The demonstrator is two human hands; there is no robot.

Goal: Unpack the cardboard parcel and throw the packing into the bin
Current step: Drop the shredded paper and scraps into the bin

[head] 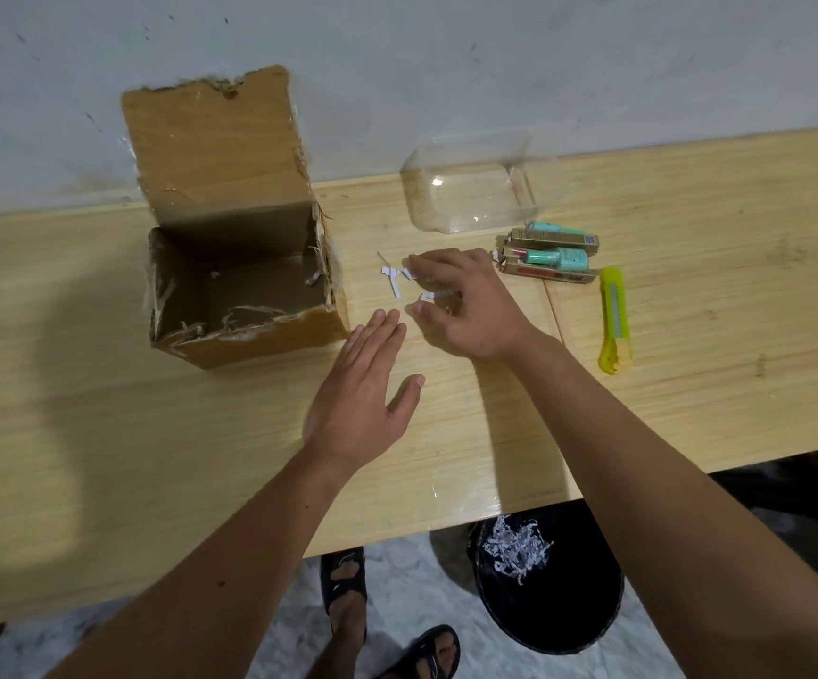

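Note:
The open cardboard parcel (250, 291) stands on the wooden table (103, 433) at the left, its flap up against the wall and only a few paper shreds inside. White paper shreds (394, 279) lie on the table just right of it. My right hand (460, 306) rests over those shreds with fingers curled, touching them. My left hand (362, 399) lies flat and open beside it, fingers together, holding nothing. Below the table's front edge stands the black bin (544, 585) with shredded paper (514, 548) in it.
A clear plastic container (470, 188) sits upside down near the wall. Small boxed teal items (549, 254) lie right of my right hand. A yellow utility knife (615, 321) lies farther right. Sandalled feet (348, 590) stand on the floor beside the bin.

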